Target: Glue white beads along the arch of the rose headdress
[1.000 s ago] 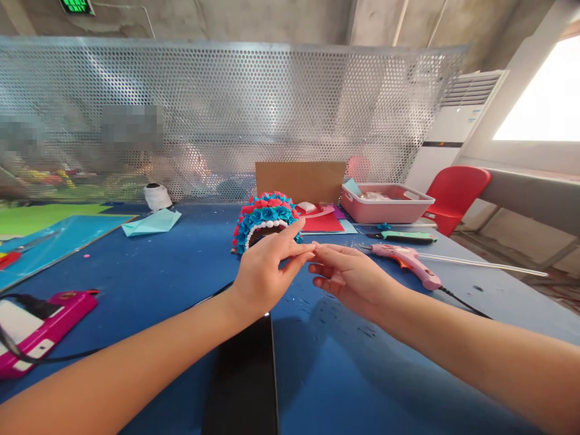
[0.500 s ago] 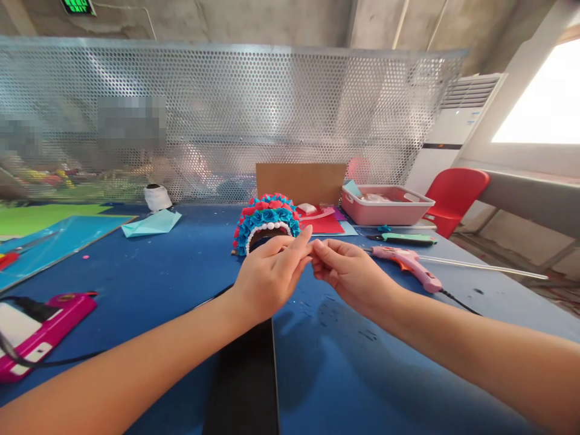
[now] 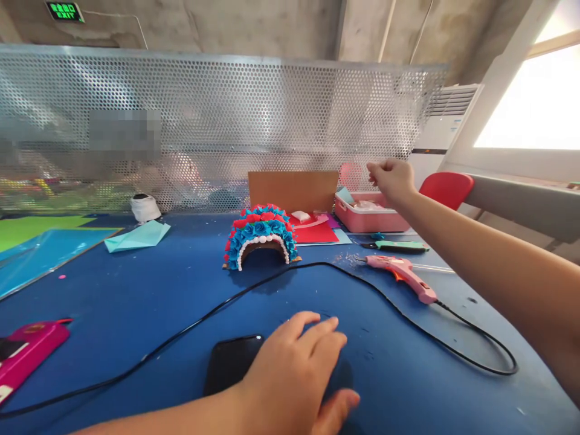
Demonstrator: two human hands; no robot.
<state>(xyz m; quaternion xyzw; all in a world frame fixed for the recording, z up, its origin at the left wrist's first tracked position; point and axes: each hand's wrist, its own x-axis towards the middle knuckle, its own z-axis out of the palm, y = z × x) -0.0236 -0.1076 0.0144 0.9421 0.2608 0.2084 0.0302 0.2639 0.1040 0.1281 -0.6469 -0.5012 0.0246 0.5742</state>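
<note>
My left hand [image 3: 299,368] hovers low over the front of the blue table [image 3: 149,302], palm down with its fingers apart and nothing in it. Partly hidden behind its wrist lies a black phone-like slab [image 3: 229,359]. Raised at the right, my right hand [image 3: 393,180] is closed, fingertips pressed together, in front of the pink basket [image 3: 362,222]; what it may hold cannot be made out. Between the hands and farther back stands an arch [image 3: 261,229] covered in blue and red paper flowers, with white beads along its front rim.
A pink glue gun [image 3: 403,272] lies at the right; its black cord [image 3: 199,320] loops across the table. Behind it is a green utility knife [image 3: 401,246]. A magenta power strip [image 3: 34,353] sits at the left. Red paper [image 3: 317,232] and a cardboard panel [image 3: 292,190] are at the back.
My hands, together before the arch earlier, have separated. The left came down toward me and opened; the right rose toward the basket. The view has shifted, showing the whole arch and cord.
</note>
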